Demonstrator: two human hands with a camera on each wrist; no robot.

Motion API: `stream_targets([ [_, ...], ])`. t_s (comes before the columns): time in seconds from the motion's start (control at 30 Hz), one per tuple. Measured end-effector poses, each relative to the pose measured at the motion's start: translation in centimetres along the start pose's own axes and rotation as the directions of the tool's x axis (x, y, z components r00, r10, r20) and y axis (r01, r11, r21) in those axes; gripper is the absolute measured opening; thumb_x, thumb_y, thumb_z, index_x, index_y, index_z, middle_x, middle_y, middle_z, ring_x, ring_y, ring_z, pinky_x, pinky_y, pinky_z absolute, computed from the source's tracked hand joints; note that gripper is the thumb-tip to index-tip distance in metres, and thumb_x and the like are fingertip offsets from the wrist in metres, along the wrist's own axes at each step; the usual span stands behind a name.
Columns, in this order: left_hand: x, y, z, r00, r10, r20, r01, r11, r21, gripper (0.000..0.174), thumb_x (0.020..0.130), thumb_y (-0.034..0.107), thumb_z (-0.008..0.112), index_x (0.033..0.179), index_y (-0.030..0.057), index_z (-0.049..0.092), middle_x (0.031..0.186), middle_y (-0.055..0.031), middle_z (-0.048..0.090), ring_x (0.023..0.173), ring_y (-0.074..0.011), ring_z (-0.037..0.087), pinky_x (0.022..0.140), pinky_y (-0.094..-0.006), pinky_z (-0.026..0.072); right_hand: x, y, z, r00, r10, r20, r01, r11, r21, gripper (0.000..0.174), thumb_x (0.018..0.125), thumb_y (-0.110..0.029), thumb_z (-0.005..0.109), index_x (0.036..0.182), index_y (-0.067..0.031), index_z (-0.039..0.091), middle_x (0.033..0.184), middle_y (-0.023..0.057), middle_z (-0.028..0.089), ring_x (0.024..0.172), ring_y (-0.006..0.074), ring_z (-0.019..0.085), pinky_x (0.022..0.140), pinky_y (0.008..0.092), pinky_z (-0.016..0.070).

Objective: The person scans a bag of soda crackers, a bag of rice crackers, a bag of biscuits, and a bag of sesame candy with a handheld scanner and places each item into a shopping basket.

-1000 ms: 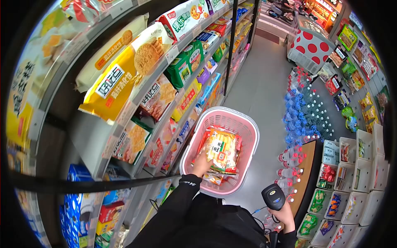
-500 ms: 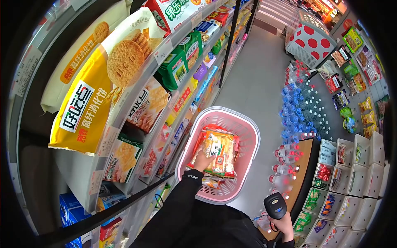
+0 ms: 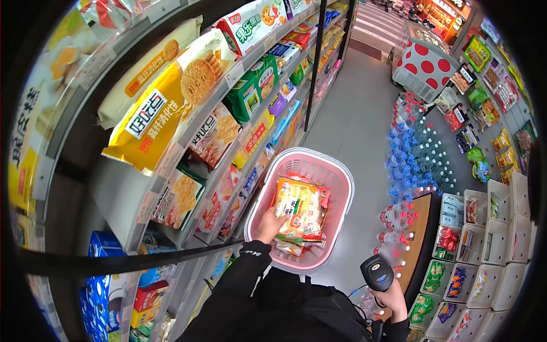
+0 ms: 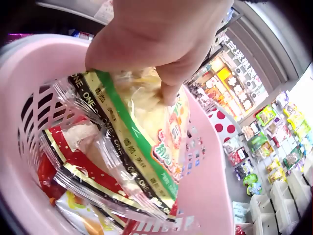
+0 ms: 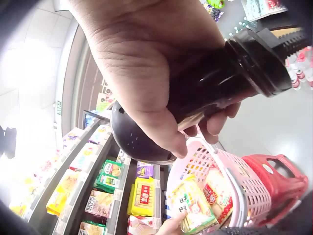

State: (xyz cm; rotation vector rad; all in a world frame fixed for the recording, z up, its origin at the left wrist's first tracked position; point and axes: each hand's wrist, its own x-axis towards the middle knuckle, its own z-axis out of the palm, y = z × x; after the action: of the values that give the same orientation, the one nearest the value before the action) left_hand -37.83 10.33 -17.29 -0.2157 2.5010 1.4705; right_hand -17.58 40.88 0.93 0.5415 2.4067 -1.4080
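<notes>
My left hand (image 3: 269, 223) reaches into a pink plastic basket (image 3: 340, 196) in the head view. Thumb and fingers pinch the edge of a clear rice cracker bag (image 4: 151, 127) with green, black and gold bands. Under and beside it lies a red-trimmed snack bag (image 4: 90, 169), along with other packets partly hidden. Over to the right, my right hand (image 3: 393, 297) grips the handle of a black barcode scanner (image 3: 377, 272). In the right wrist view, its fingers wrap around the dark handle and the scanner's rounded head points toward the shelves.
Shelves with biscuit packs (image 3: 145, 122) run along the left, close to the basket. Several bottles (image 3: 401, 159) stand on the right, beside white bins (image 3: 444, 242) of small snacks. Grey floor (image 3: 353, 108) stretches ahead to a polka-dot freezer (image 3: 424, 65). A red plastic frame (image 5: 281, 174) shows near the basket.
My left hand has shifted the rice cracker bag leftward and tilted it, showing more of the red-trimmed bag beside it. The right hand still holds the scanner. The head view swung and came back.
</notes>
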Motion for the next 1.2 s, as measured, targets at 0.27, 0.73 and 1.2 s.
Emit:
stream_targets([
  [0.27, -7.9, 5.9, -5.4, 0.848, 0.203, 0.489, 0.397, 0.367, -0.841, 0.052, 0.070, 0.019, 0.067, 0.112, 0.0030, 0.041, 0.103, -0.0098, 0.052, 0.091, -0.0195, 0.054, 0.076, -0.0364, 0.0453, -3.3, 1.9, -0.4, 0.987, -0.148, -0.059, 0.154, 0.982, 0.111, 0.034, 0.058, -0.003, 0.067, 0.090, -0.0008, 0.055, 0.078, 0.0058, 0.060, 0.074, 0.0124, 0.056, 0.069, 0.0262, 0.0440],
  [0.73, -18.8, 11.1, -6.4, 0.435, 0.854, 0.284, 0.413, 0.091, -0.906, 0.051, 0.077, 0.038, 0.053, 0.113, 0.0045, 0.038, 0.082, -0.0095, 0.046, 0.075, -0.0214, 0.047, 0.067, -0.0319, 0.0372, -9.3, -2.0, 0.2, 0.859, -0.454, 0.237, 0.435, 0.891, 0.130, 0.047, 0.055, -0.005, 0.067, 0.099, 0.0001, 0.051, 0.085, 0.0097, 0.059, 0.078, 0.0165, 0.056, 0.072, 0.0295, 0.0439],
  [1.2, -27.9, 5.5, -9.3, 0.565, 0.824, -0.049, -0.023, -0.044, -0.999, 0.052, 0.074, 0.042, 0.055, 0.105, 0.0033, 0.041, 0.077, -0.0085, 0.046, 0.077, -0.0211, 0.045, 0.075, -0.0363, 0.0338, -9.4, -6.6, 8.8, 0.366, -0.526, 0.767, 0.365, 0.840, 0.402, 0.052, 0.061, -0.003, 0.065, 0.109, -0.0016, 0.043, 0.091, 0.0057, 0.058, 0.083, 0.0122, 0.053, 0.076, 0.0278, 0.0428],
])
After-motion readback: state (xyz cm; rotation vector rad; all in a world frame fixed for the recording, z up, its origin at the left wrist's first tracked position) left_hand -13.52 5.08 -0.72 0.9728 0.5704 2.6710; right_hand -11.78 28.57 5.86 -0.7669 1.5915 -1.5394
